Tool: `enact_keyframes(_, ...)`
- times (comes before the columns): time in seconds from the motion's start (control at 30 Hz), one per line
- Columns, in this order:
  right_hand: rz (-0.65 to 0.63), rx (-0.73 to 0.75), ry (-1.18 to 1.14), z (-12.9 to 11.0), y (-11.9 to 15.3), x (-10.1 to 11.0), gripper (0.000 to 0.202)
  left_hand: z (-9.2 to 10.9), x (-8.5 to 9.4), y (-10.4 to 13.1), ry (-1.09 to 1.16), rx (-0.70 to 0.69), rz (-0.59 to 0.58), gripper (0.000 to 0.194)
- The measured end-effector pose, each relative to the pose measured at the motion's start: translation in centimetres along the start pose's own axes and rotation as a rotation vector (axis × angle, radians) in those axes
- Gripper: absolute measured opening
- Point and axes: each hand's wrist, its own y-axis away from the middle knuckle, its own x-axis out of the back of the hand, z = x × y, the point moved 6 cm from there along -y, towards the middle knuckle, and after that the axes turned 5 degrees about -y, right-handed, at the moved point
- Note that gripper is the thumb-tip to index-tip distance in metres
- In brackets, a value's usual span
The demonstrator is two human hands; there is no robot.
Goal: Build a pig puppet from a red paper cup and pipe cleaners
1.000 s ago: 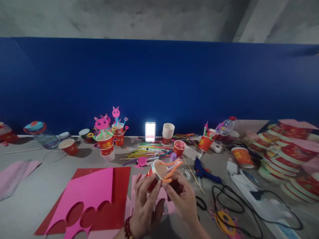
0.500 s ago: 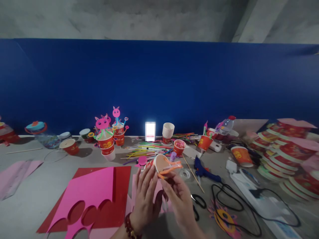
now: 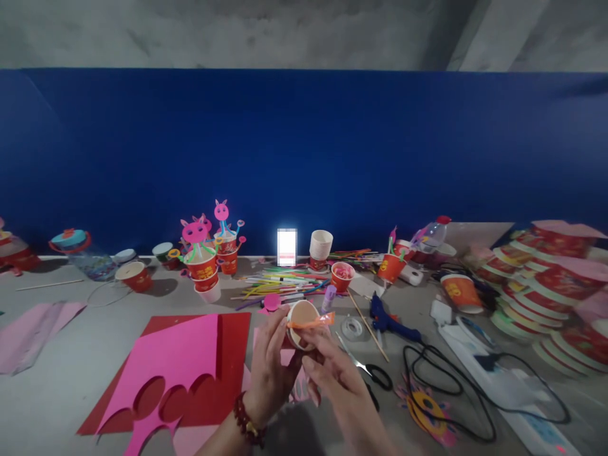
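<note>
A paper cup (image 3: 304,311) with an orange strip (image 3: 316,322) across its mouth is held up over the near middle of the table, its opening facing up and toward the camera. My left hand (image 3: 273,370) has its fingers wrapped round the cup's left side; a dark red bead bracelet is on that wrist. My right hand (image 3: 337,373) is at the cup's lower right, fingers bent against the strip and rim. Its fingertips partly hide the cup's lower edge. Pink paper (image 3: 299,386) lies beneath the hands.
Pink cut paper (image 3: 175,348) lies on a red sheet (image 3: 232,380) at left. Decorated cups (image 3: 204,269) stand behind. Pipe cleaners (image 3: 270,285) spread across the middle. To the right are scissors (image 3: 377,375), a blue glue gun (image 3: 392,323), a power strip (image 3: 513,392) and stacked cups (image 3: 546,304).
The cup has turned so its mouth faces up more, and the orange strip now lies across it. My right hand has shifted its fingers closer to the rim.
</note>
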Motion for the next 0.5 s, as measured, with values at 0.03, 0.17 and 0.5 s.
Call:
enact_keyframes(0.03, -0.016, 0.003, 0.017, -0.1, 0.1, -0.1, 0.037, -0.1, -0.1, 0.0, 0.015, 0.009, 0.001, 0.071)
enact_keyframes(0.17, -0.077, 0.088, 0.29, -1.6, 0.5, -0.2, 0.038, -1.0, -0.7, 0.4, 0.106, 0.117, -0.022, 0.064)
enact_keyframes(0.5, 0.164, 0.521, 0.685, -7.4, 1.0, 4.3, 0.022, -1.8, -0.9, 0.0, 0.624, 0.482, -0.143, 0.061)
